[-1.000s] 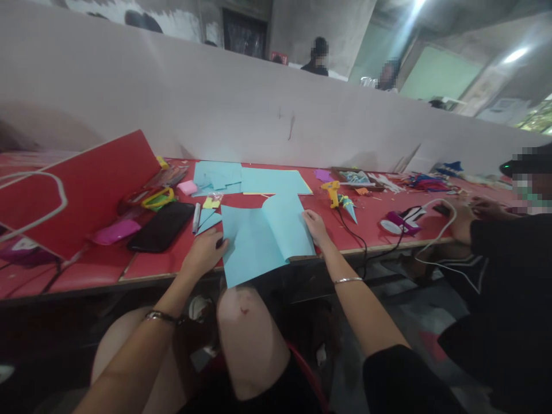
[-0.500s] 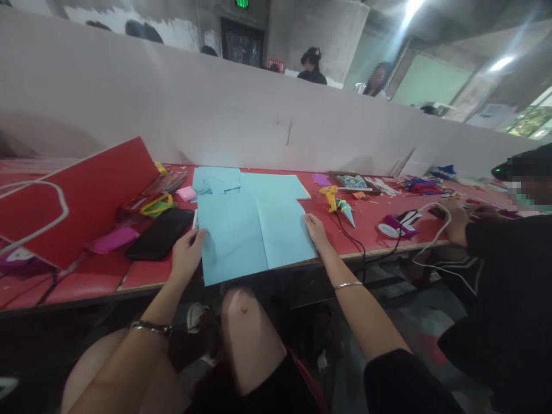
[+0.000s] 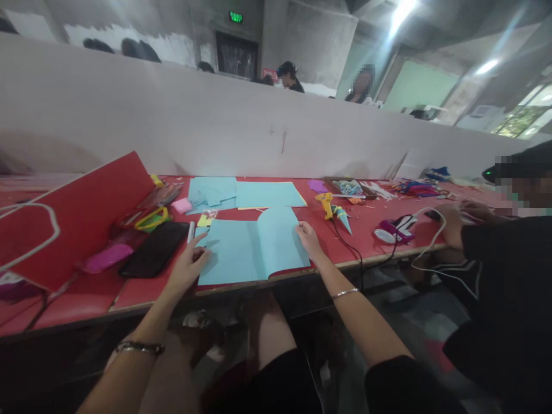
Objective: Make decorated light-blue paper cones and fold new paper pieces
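A light blue sheet of paper [image 3: 235,250], creased down its middle, lies on the red table [image 3: 146,290] at the front edge. Its right half curls upward, and my right hand [image 3: 308,238] pinches that half by its right edge. My left hand [image 3: 191,265] rests at the sheet's left edge with the index finger stretched out and the fingers apart. Just beyond that hand are a white stick-like thing [image 3: 191,231] and a small yellow piece [image 3: 204,220]. More light blue paper [image 3: 269,194] lies behind the sheet.
To the left are a black phone-like slab [image 3: 155,250], a pink pouch [image 3: 107,259] and a leaning red board [image 3: 81,221]. On the right are a yellow glue gun [image 3: 325,204], a purple tape-like item [image 3: 399,230] and cables. A co-worker [image 3: 509,253] sits at right; a white partition [image 3: 194,126] stands behind.
The blue sheet has come down from my two hands onto the table. My left hand's fingers have spread at its left edge, and the right half now curls up in my right hand.
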A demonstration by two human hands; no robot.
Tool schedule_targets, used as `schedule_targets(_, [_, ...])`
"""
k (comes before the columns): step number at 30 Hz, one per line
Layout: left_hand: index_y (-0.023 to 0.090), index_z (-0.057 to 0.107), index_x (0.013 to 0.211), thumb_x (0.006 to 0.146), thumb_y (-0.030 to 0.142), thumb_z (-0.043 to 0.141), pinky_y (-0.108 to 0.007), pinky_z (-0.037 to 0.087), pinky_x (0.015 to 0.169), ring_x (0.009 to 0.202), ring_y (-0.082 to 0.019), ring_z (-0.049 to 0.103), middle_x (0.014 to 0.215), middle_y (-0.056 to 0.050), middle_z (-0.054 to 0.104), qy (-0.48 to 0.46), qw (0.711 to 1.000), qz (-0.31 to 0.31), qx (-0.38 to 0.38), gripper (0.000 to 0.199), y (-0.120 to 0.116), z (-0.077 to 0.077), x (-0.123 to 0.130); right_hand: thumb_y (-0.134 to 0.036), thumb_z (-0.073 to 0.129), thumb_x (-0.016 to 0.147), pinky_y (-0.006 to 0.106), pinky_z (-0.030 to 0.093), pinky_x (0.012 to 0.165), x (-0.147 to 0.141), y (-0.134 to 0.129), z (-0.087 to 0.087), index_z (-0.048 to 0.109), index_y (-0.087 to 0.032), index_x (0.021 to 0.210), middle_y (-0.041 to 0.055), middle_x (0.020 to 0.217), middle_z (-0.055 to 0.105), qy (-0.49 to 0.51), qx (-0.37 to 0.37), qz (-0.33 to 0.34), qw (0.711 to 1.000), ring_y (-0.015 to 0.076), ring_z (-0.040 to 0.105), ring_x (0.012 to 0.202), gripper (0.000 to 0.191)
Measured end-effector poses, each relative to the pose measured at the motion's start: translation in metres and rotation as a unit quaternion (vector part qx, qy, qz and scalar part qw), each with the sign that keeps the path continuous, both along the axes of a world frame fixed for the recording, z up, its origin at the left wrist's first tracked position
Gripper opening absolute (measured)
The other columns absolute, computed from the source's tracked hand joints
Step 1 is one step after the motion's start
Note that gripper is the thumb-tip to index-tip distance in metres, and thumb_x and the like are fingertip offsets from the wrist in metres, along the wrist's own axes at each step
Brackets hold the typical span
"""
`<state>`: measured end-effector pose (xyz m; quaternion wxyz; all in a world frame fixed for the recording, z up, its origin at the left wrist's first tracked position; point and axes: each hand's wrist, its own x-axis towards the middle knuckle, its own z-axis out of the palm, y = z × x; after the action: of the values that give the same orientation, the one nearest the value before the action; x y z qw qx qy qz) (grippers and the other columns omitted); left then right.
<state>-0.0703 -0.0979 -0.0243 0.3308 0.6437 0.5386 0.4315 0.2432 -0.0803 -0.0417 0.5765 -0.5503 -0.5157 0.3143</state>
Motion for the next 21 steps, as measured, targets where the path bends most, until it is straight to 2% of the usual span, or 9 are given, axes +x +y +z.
schedule_targets(4, [0.016,0.061,0.090,0.069,0.040,0.044,-0.027,0.042,0.066,0.070,-0.016,0.054,0.081,-0.004,0.061,0.136,0.989,-0.018,0.051,0.036,0.003,-0.006,-0.005,-0.039,0.047,0.069,0.022,0.036,0.055,-0.003,-0.001,0.001,0.048,-0.019,0.078,-0.0030,0.065,0.052,0.017,-0.006,0.024,1.000,0.0109,0.047,0.057,0.021])
schedule_targets(7, [0.017,0.062,0.085,0.071,0.040,0.041,-0.029,0.042,0.079,0.085,-0.019,0.056,0.090,-0.006,0.063,0.172,0.982,-0.035,0.067,0.034,0.005,-0.008,-0.007,-0.038,0.047,0.069,0.023,0.038,0.059,-0.005,-0.002,0.003,0.048,-0.020,0.080,-0.0020,0.069,0.056,0.029,-0.007,0.033,0.999,0.0121,0.050,0.062,0.021])
schedule_targets(12, [0.017,0.061,0.085,0.074,0.041,0.039,-0.031,0.042,0.084,0.092,-0.020,0.056,0.093,-0.008,0.063,0.210,0.975,-0.047,0.060,0.035,0.005,-0.003,-0.007,-0.036,0.047,0.070,0.023,0.039,0.063,-0.008,-0.005,0.005,0.049,-0.020,0.081,-0.0021,0.070,0.057,0.037,-0.010,0.045,0.998,0.0126,0.052,0.064,0.019])
schedule_targets(15, [0.018,0.062,0.087,0.076,0.038,0.037,-0.033,0.043,0.084,0.095,-0.020,0.055,0.093,-0.007,0.062,0.260,0.960,-0.061,0.078,0.034,0.006,-0.004,-0.010,-0.034,0.046,0.072,0.024,0.039,0.062,-0.010,-0.008,0.007,0.048,-0.020,0.081,-0.0024,0.069,0.055,0.022,-0.022,0.055,0.998,0.0123,0.051,0.062,0.017])
schedule_targets(18, [0.023,0.061,0.099,0.077,0.038,0.039,-0.037,0.044,0.085,0.101,-0.023,0.053,0.104,-0.007,0.060,0.353,0.928,-0.063,0.106,0.035,0.004,-0.020,-0.018,-0.035,0.048,0.073,0.023,0.039,0.061,-0.011,-0.014,0.010,0.046,-0.020,0.078,-0.0025,0.070,0.053,0.023,-0.060,0.040,0.997,0.0121,0.050,0.064,0.017])
schedule_targets(21, [0.030,0.052,0.115,0.079,0.036,0.037,-0.040,0.045,0.084,0.106,-0.024,0.052,0.113,-0.005,0.059,0.400,0.903,-0.023,0.159,0.040,-0.001,-0.058,-0.030,-0.040,0.046,0.075,0.022,0.040,0.062,-0.013,-0.021,0.014,0.047,-0.020,0.083,-0.0019,0.073,0.055,0.014,-0.108,0.014,0.994,0.0121,0.050,0.065,0.022])
